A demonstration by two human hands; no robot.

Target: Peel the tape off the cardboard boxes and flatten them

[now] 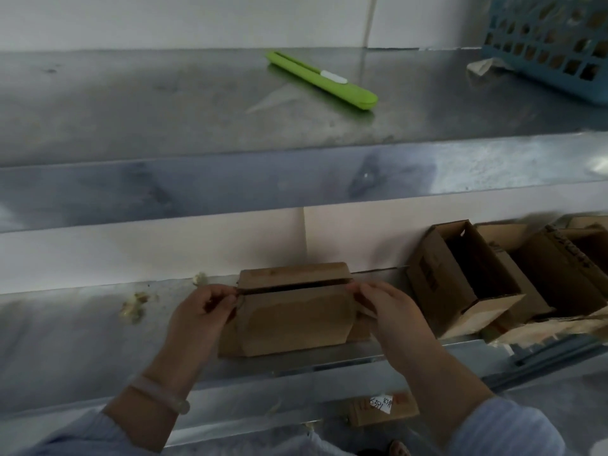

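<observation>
here the small cardboard box [292,311] sits at the front of the steel surface [82,340], directly before the person, its top seam already parted into a dark slit along its length. the left hand [200,317] has a curled grip pinching the box's left end at the slit, and the right hand [391,311] is curled round the right end in the same way; whether either has tape between its fingers is too blurred to tell. to do this step well, i'd judge it best to pull both ends apart evenly and low along the cardboard, so any tape lifts in one strip rather than tearing, then press the flaps open before flattening. pale tape scraps [135,307] lie to the left on the surface, and open boxes [460,281] stand to the right. on the upper shelf [131,103] lies a green utility knife [324,81], with a blue basket [552,44] at its far right.
</observation>
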